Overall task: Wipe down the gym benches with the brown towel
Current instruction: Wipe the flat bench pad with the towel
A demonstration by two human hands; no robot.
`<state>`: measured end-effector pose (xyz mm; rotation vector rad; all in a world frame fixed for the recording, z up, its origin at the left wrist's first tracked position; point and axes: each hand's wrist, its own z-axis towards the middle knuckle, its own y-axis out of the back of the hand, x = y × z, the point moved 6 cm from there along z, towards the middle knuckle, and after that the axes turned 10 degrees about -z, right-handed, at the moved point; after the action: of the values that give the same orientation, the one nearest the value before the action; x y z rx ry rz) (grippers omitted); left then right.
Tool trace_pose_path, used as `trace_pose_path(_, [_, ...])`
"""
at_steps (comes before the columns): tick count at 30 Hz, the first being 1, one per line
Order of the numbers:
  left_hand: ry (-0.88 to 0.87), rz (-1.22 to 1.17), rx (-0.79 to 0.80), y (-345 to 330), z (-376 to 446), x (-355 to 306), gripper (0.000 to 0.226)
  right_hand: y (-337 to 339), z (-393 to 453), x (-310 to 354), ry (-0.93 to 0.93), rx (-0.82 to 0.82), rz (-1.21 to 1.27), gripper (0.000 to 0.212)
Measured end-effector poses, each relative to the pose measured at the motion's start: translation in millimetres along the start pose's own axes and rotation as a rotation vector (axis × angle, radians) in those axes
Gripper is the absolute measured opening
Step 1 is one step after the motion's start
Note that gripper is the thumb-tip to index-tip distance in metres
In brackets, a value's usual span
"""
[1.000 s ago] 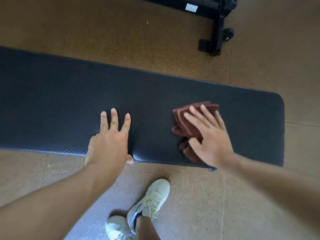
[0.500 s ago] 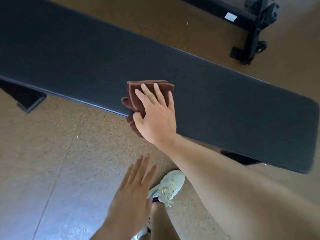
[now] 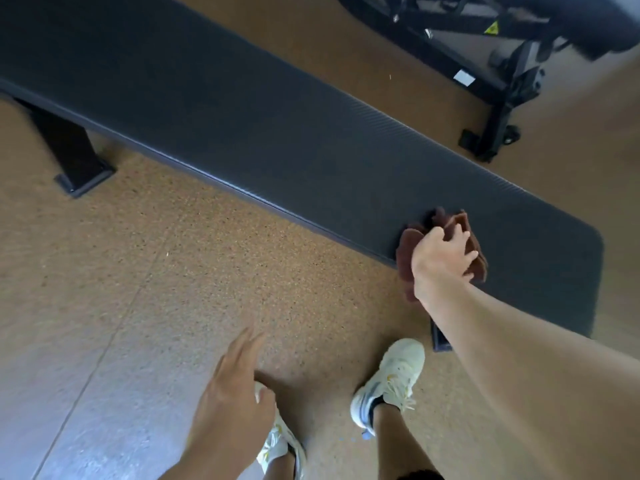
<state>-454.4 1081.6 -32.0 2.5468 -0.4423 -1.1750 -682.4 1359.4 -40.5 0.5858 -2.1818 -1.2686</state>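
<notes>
right hand (image 3: 441, 259) is pressing crumpled brown towel (image 3: 407, 251), fingers curled into it, at near edge of long black padded bench (image 3: 277, 133) | left hand (image 3: 232, 407) is hovering spread, well apart from bench

Right hand (image 3: 441, 259) slid towel (image 3: 405, 252) toward bench (image 3: 277, 133) end.

Bench top (image 3: 242, 109) lay open left of the towel (image 3: 476, 249). Black frame (image 3: 498, 109) blocked the far right floor; bench leg (image 3: 74, 157) stood near left.

Matt ribbed bench (image 3: 277, 133), cloth towel (image 3: 405, 251)
</notes>
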Motion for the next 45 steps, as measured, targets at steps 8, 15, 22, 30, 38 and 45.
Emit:
trace_pose_path(8, [0.031,0.042,-0.032,-11,2,6,0.081,-88,-74,122,1.059,0.028,-0.405,0.059])
trace_pose_path(15, [-0.128,0.233,-0.012,-51,43,-93,0.071,-54,-33,51,1.296,0.042,-0.504,0.062])
trace_pose_path(22, [-0.256,0.313,0.059,-148,86,-198,0.082,28,48,-126,0.795,0.002,-0.429,0.067])
trace_pose_path(30, [-0.198,0.935,-0.018,-225,141,-263,0.104,68,123,-142,0.541,0.038,-0.384,0.077])
trace_pose_path(38, [-0.173,1.137,0.053,-263,168,-281,0.157,78,239,-28,0.654,0.028,-0.331,0.074])
trace_pose_path(45, [-0.137,1.204,0.111,-273,164,-291,0.155,95,186,-117,0.849,0.014,-0.364,0.074])
